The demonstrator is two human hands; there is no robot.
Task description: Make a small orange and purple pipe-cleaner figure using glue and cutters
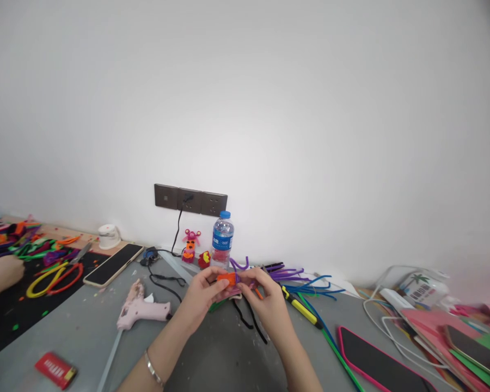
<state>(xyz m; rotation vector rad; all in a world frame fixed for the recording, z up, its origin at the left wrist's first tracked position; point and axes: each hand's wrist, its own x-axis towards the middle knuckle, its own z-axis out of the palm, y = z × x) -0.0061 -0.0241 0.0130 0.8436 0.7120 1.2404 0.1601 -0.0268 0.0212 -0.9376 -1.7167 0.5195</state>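
Note:
Both hands meet above the grey table, in front of a water bottle [222,241] with a blue cap. Pinched in my left hand [204,296] is a small orange and purple pipe-cleaner piece [227,279]. My right hand [265,296] closes its fingertips on the purple side of the same piece. Fingers partly cover it, so its full shape is hidden. Black pipe cleaners [255,321] lie just below the hands. Purple pipe cleaners [288,274] and blue ones [318,286] spread out to the right. A small pink and orange figure [190,246] stands behind, left of the bottle.
A pink glue gun [142,311] and a red lighter [56,370] lie left, near a phone [114,264] and yellow-and-red scissors [57,275]. Another person's hand [4,272] is at far left. To the right are a yellow cutter [302,307], a pink-edged phone [379,362] and white cables [375,313].

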